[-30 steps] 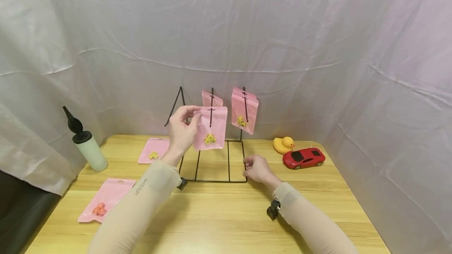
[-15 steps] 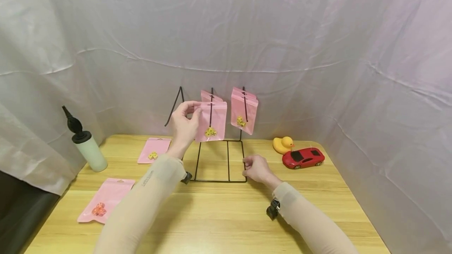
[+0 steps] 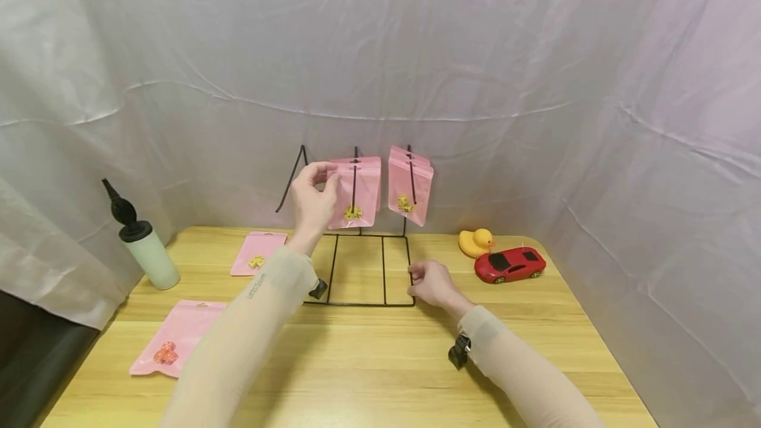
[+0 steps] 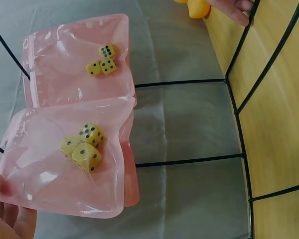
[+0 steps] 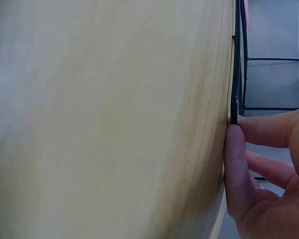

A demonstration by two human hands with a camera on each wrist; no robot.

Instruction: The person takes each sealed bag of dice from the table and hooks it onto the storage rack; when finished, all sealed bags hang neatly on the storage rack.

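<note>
My left hand [image 3: 312, 207] pinches the upper left edge of a pink zip bag [image 3: 364, 195] holding yellow dice. In the left wrist view, the thumb and fingers grip a corner of this bag [image 4: 45, 164], and three dice [image 4: 84, 149] show through it. The middle hook of a black wire display rack [image 3: 357, 304] passes through the bag's hang hole, with more pink bag behind it. Low on the right, my right hand [image 3: 436, 284] pinches the side wire of the rack's base, thumb and finger around the wire [image 5: 234, 94] in the right wrist view.
Pink bags [image 3: 422, 187] hang on the right hook; the left hook [image 3: 289, 180] is bare. Two bags lie at left, one with yellow dice [image 3: 242, 259], one with red dice [image 3: 187, 329]. A hand pump [image 3: 154, 259], rubber duck [image 3: 472, 244] and red toy car [image 3: 511, 265] stand around.
My left hand has moved up and back along the middle hook, bringing its bag against the one hanging behind. My right hand has stayed on the rack's base.
</note>
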